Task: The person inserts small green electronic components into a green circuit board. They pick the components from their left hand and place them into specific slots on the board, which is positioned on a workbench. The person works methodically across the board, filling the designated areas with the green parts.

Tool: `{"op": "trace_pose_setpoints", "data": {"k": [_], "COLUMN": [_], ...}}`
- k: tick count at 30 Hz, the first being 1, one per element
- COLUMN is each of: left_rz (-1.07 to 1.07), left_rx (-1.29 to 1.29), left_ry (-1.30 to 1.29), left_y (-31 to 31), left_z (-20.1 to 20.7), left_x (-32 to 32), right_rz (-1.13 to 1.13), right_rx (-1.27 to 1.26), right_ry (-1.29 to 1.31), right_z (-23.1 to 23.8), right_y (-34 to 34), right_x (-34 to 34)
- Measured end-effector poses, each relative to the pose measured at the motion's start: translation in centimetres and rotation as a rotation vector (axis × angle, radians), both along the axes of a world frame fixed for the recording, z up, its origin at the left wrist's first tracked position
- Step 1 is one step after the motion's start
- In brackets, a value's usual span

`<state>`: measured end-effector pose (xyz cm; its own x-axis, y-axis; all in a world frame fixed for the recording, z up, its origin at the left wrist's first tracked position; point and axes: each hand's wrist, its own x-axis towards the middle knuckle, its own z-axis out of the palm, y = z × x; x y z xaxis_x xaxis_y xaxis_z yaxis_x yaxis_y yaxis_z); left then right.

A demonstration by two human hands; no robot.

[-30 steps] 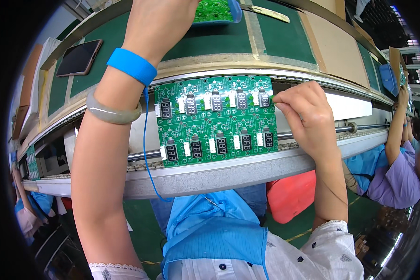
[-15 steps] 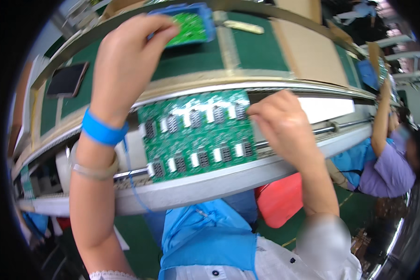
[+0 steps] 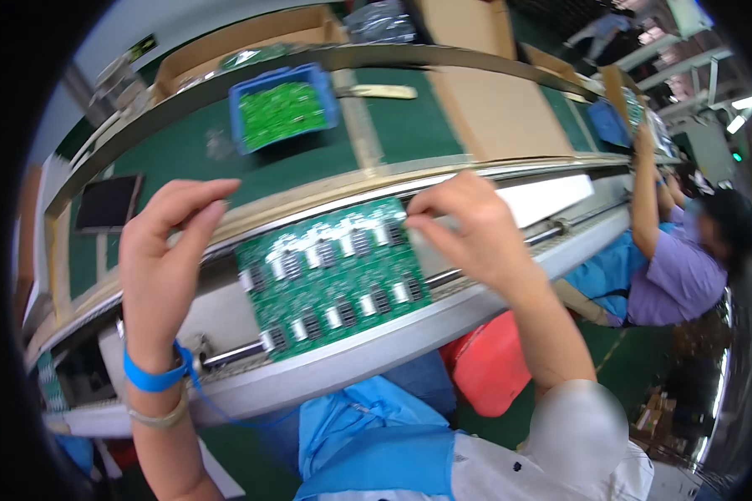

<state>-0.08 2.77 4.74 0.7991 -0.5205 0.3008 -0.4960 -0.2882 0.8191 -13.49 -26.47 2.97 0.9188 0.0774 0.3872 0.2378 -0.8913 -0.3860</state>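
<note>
A green circuit board [image 3: 330,292] with two rows of black parts and white blocks lies across the rails of a conveyor [image 3: 468,288]. My left hand [image 3: 171,242], with a blue wrist strap [image 3: 154,377], hovers above the board's upper left corner. Its thumb and forefinger are bent toward each other in a pinch; anything between the tips is too small to make out. At the board's upper right edge, my right hand [image 3: 472,230] has its thumb and forefinger closed in a pinch. What lies between those fingertips is hidden.
Beyond the conveyor stands a blue bin [image 3: 332,104] of small green parts. A pale-handled tool [image 3: 383,91], a cardboard sheet [image 3: 505,113] and a dark flat device [image 3: 109,203] lie on the green bench. A co-worker in purple [image 3: 681,271] works at the right. A red stool [image 3: 489,363] stands below.
My left hand has come away from the blue bin, back toward the board. My right hand stays at the board's right edge. The whole view has shifted.
</note>
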Motion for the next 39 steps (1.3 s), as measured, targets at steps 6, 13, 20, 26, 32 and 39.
{"op": "trace_pose_setpoints", "data": {"k": [6,13,20,26,32,39], "left_rz": [0.005,-0.051,-0.095,-0.102,-0.13,-0.123], "left_rx": [-0.083,-0.138,-0.233,-0.238,-0.233,-0.212], "left_ry": [0.288,0.526,0.619,0.666,0.633,0.69], "left_y": [2.0,2.9,3.4,3.3,3.3,3.2], "left_z": [-0.7,-1.8,-2.0,-2.0,-2.2,-2.2], "left_x": [-1.3,-1.5,-0.9,-0.9,-0.9,-0.9], "right_rz": [0.031,0.09,0.069,0.036,-0.008,0.108], "right_rx": [0.018,-0.25,-0.196,-0.102,0.249,0.802], "right_ry": [-0.122,-0.053,0.018,0.031,0.034,0.176], "right_z": [1.7,1.5,0.6,0.5,0.2,1.0], "right_y": [2.9,6.1,7.5,7.1,5.6,7.0], "right_x": [6.6,13.9,17.0,17.3,16.9,10.4]}}
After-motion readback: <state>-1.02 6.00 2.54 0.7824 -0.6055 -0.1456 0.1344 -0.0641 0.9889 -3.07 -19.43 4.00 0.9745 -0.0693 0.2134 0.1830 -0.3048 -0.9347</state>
